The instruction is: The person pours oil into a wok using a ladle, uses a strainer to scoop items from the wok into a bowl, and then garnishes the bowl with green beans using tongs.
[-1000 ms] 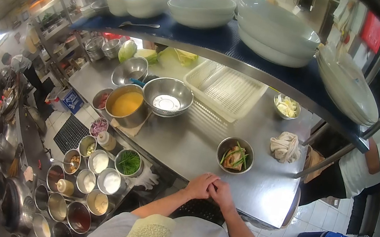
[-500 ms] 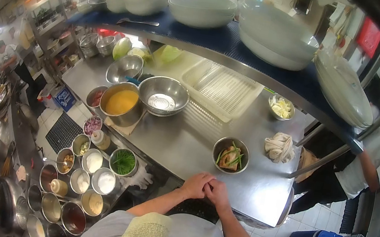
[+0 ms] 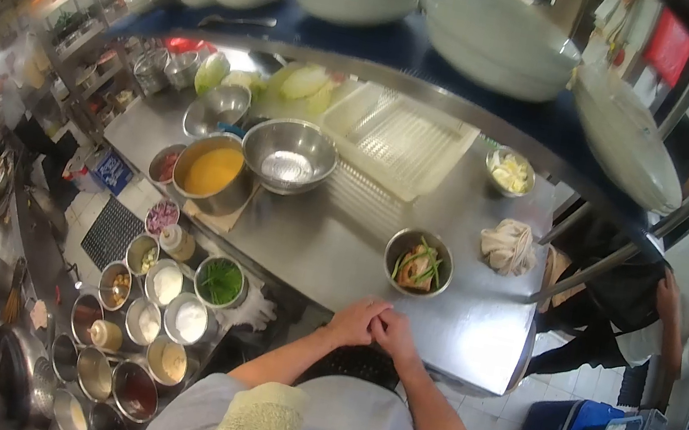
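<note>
My left hand (image 3: 357,321) and my right hand (image 3: 395,333) rest together at the table's front edge, fingers folded in and touching each other. I see no object in either one. Just beyond them stands a small steel bowl (image 3: 387,273) holding a browned piece of food (image 3: 416,272) with green strips on top. To its right lies a bundled cream cloth (image 3: 509,247), and a steel bowl of pale yellow-white pieces (image 3: 510,173) sits farther back.
A perforated white tray (image 3: 410,191), an empty steel mixing bowl (image 3: 289,158) and a pot of orange liquid (image 3: 213,170) stand on the steel table. Several ingredient containers fill my left side. Overhead, a shelf (image 3: 358,76) carries white dishes. A person (image 3: 668,296) stands at right.
My view has tilted slightly down and shifted, so the table things appear higher. My hands stay together at the edge. The person on the right has moved an arm.
</note>
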The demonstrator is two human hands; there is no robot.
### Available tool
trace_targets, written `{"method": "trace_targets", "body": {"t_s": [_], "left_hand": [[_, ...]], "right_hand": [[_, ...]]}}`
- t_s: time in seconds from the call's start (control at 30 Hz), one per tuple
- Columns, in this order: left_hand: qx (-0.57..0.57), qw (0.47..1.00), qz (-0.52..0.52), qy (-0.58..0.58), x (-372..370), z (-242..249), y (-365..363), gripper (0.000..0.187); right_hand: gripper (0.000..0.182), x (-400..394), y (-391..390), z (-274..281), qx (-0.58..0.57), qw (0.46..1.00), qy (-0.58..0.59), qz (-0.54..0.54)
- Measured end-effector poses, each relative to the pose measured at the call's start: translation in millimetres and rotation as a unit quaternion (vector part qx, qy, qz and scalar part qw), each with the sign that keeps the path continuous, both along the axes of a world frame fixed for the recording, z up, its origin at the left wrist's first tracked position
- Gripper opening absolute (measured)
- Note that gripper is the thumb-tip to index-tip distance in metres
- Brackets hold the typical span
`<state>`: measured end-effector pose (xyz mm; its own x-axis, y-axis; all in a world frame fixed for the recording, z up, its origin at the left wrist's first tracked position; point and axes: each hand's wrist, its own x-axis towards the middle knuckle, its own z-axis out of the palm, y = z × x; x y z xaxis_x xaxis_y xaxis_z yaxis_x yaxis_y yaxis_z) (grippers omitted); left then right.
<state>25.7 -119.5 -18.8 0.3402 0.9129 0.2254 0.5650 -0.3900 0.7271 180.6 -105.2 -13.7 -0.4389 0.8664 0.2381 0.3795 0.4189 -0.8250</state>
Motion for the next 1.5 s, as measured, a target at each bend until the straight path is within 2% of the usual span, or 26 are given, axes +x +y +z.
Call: {"method": "trace_targets", "body": {"t_s": [0.13,0.2,0.27,0.33,0.5,0.67,0.83,0.97,1.17,1.5], "left_hand": [[0.016,1.000,0.018,-0.010,1,7,-7,0.053],[0.011,1.000,0.018,0.019,1,-1,-8,0.055],[0.003,1.000,0.014,0.027,1,-16,-4,0.057],[0.001,0.999,-0.002,0.032,-1,-5,-4,0.063],[-0.053,0.998,-0.006,0.020,-1,-3,-6,0.063],[-0.042,0.999,0.001,0.030,-1,3,-7,0.063],[0.012,1.000,0.013,-0.018,1,8,-6,0.054],[0.009,1.000,-0.001,-0.006,-2,7,-2,0.051],[0.008,1.000,-0.024,-0.014,-5,0,0,0.059],[-0.002,1.000,-0.024,-0.015,-5,-5,-2,0.061]], "right_hand": [[0.015,-1,-4,8,-0.030,0.999,-0.011,0.004],[0.017,3,-3,-13,-0.001,0.999,-0.046,-0.004],[0.017,4,-2,-14,0.005,1.000,-0.025,0.001],[0.017,3,-2,-7,-0.006,1.000,-0.016,0.007],[0.016,1,-2,-11,0.009,1.000,-0.010,0.002],[0.014,1,-3,-1,-0.008,1.000,-0.007,0.004],[0.012,-2,-3,10,-0.011,1.000,-0.006,0.000],[0.013,-2,-3,2,-0.001,0.999,-0.038,-0.012],[0.013,-5,-4,14,0.014,1.000,-0.015,-0.009],[0.010,-8,-7,9,0.015,0.999,-0.017,-0.037]]}}
